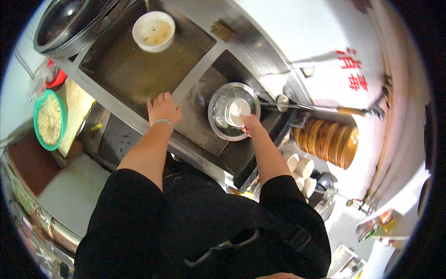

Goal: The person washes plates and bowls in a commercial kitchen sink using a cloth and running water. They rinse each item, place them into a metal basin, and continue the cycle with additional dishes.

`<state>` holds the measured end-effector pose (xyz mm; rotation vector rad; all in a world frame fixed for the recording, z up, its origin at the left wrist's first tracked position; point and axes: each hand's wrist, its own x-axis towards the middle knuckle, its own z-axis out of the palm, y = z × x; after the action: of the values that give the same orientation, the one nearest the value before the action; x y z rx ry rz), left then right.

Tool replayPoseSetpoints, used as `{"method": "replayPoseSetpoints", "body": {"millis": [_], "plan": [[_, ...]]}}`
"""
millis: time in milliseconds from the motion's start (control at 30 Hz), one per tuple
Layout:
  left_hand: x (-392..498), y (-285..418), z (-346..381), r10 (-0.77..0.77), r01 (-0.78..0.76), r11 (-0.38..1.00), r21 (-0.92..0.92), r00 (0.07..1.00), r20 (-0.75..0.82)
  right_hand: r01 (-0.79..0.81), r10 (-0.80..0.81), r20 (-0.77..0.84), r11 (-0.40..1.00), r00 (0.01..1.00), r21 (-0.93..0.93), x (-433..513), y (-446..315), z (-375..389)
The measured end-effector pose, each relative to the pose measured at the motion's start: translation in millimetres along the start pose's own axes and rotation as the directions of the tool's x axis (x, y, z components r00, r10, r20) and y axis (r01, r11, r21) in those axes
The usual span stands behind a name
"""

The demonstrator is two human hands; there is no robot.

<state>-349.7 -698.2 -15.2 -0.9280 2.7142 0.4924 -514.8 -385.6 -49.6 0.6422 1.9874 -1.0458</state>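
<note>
My right hand [251, 124] grips the rim of a small white bowl [239, 108], tilted inside a round stainless steel basin [213, 118]. The basin stands in the right compartment of a steel double sink [205, 63] and holds water. My left hand [163, 110], palm down with fingers a little apart, is over the near end of the sink's divider. Its fingertips reach to the left compartment, which holds murky water [132, 75]; I see nothing in that hand. At the far side of that water is a white bowl [154, 31] with cloudy liquid and green bits, apparently stacked on others.
A long-handled tool with a wooden grip [350, 111] juts across the right side. Beyond it lie stacked brown wooden-looking plates [325, 143] and several white cups [305, 167]. Left are a green basin [64, 117] of pale shredded food and a large dark pan [64, 21].
</note>
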Motion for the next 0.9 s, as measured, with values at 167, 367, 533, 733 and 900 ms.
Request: {"method": "replayPoseSetpoints", "body": {"millis": [167, 367, 533, 733, 900], "plan": [[-24.1, 21.3, -10.2, 0.485, -0.517, 0.823, -0.237, 0.855, -0.182, 0.051, -0.061, 0.076, 0.991, 0.995, 0.124, -81.1, -16.3, -27.7], [-10.8, 140.9, 1.9, 0.757, 0.824, 0.073, -0.563, 0.322, 0.569, 0.154, -0.195, 0.146, 0.955, 0.970, 0.254, -135.9, -28.3, -39.1], [-2.1, 166.4, 9.9, 0.651, 0.877, -0.059, -0.477, 0.396, 0.648, 0.267, -0.254, -0.110, 0.956, 0.961, 0.122, -142.2, -35.8, -21.4], [-7.6, 196.4, 24.3, 0.390, 0.843, 0.104, -0.528, 0.454, 0.801, 0.368, -0.956, -0.206, 0.272, 0.208, -0.889, -176.7, -43.8, -21.2], [-10.1, 202.3, 8.7, 0.369, -0.121, 0.808, -0.577, 0.867, 0.336, 0.274, -0.984, -0.161, 0.177, 0.081, -0.945, -207.6, -48.4, -76.1]]}}
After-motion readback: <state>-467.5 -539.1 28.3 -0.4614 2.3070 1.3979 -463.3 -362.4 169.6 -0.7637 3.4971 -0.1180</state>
